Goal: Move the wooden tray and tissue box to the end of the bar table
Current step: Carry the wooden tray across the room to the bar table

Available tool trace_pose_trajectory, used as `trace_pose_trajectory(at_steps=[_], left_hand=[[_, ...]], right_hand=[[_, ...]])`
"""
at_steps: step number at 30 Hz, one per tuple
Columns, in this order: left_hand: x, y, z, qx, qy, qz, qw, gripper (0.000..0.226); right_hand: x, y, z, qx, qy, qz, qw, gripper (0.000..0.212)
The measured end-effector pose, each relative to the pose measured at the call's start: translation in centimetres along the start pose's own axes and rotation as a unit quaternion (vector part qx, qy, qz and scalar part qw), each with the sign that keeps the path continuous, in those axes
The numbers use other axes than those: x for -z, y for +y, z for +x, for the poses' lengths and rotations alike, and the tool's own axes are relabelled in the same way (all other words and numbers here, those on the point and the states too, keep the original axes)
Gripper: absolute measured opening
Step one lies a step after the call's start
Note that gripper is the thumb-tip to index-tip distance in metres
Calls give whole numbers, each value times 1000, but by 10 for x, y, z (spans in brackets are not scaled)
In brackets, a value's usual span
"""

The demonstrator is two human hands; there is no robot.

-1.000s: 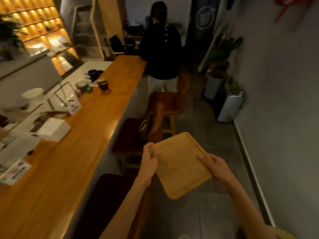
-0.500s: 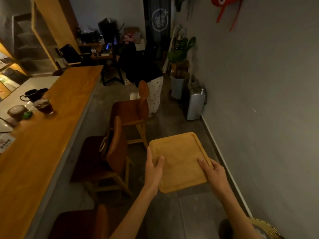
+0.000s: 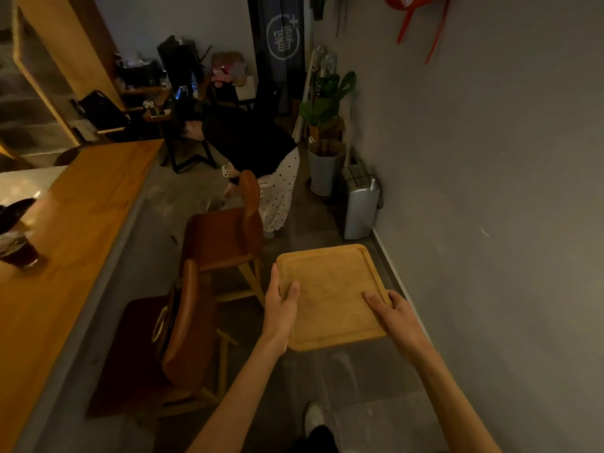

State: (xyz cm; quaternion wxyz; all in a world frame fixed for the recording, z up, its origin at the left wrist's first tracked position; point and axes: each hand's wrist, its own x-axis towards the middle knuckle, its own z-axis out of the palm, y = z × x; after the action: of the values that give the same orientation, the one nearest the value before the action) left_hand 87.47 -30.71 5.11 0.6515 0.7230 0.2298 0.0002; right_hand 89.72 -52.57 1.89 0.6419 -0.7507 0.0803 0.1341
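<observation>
We stood in what looked like a small café or bar. A long wooden bar table ran down our left with a dark drink in a glass on it, brown bar stools lined the aisle, and a potted plant and a hanging banner stood beyond.

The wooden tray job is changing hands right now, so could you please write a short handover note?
Left hand: gripping the left edge of the wooden tray.
Right hand: gripping its right edge.
Tray: empty, roughly level, carried over the aisle floor, to the right of the bar table and its chairs.
Tissue box: not in view.
Done: tray lifted.
Left: set the tray at the bar table's end, then bring the tissue box. A person is bending over in the aisle ahead.
</observation>
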Motion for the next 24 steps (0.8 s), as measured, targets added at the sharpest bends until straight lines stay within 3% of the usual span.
trace_pose_trajectory(at_steps=[3,8,12,16,24], left_hand=[[-21,33,60,-14,-25,0,1000,69],[-69,82,158,-39,-50,-21,998,69],[-113,109,218,-32,-70,-32,997,70],[-156,136,284,-38,-91,-61,993,70],[-233,195,433,-27,-96,-60,993,71]], right_hand=[[12,-30,56,-5,7,8,1000,26],[41,-75,148,14,56,14,998,47],[65,-99,205,21,103,35,994,28],[90,-114,278,25,141,61,988,23],[130,-155,460,16,118,69,991,20]])
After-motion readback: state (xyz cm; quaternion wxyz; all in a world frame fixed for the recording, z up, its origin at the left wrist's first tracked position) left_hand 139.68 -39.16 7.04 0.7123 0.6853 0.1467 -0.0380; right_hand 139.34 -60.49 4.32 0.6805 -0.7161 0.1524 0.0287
